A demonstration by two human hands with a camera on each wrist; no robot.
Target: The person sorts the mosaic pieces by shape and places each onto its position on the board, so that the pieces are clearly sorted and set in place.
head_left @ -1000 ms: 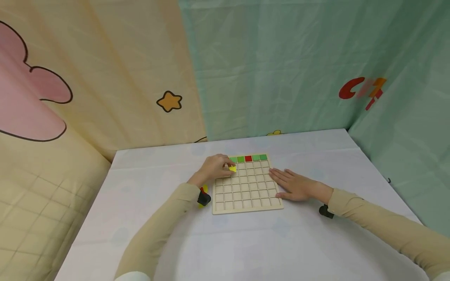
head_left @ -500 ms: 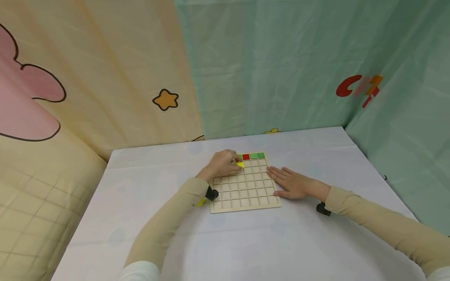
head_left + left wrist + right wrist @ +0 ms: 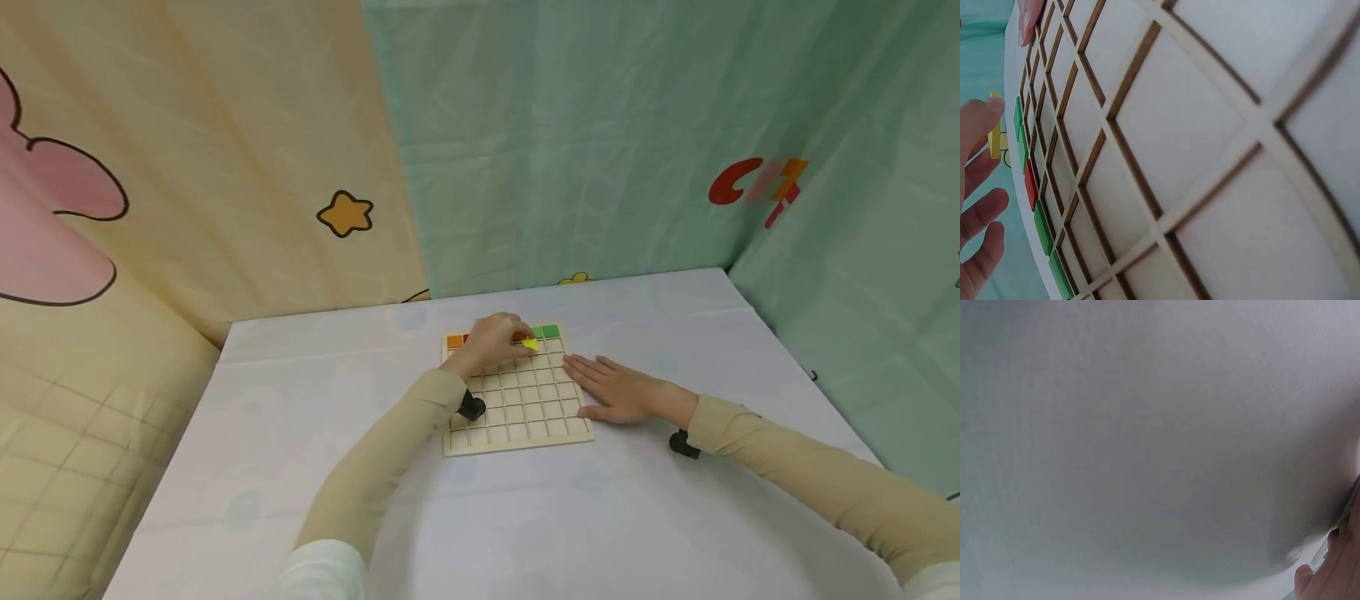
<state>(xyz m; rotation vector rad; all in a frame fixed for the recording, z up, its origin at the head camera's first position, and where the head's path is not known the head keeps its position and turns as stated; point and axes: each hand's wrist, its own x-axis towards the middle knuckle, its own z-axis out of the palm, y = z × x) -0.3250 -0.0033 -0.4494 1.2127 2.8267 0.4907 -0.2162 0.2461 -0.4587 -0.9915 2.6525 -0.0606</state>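
A pale wooden grid board [image 3: 517, 410] lies on the table, with a row of coloured square tiles along its far edge. Above that row, my left hand [image 3: 491, 342] pinches a yellow tile [image 3: 531, 344] between thumb and fingers; its other fingers are spread in the left wrist view. Green tiles [image 3: 552, 331] at the right end and an orange tile [image 3: 454, 341] at the left end show past the hand, which covers part of the row. My right hand [image 3: 617, 390] rests flat with straight fingers at the board's right edge.
A white cloth [image 3: 495, 517] covers the table. Printed curtains [image 3: 585, 150] hang behind it and at both sides. A small black wrist camera [image 3: 472, 407] under the left wrist overlaps the board's lower left. The other camera [image 3: 684, 444] sits under the right wrist.
My left hand has moved rightward along the far row with the yellow tile, uncovering the orange tile. Its arm now hides the yellow and red pieces left of the board. The right hand stays put.
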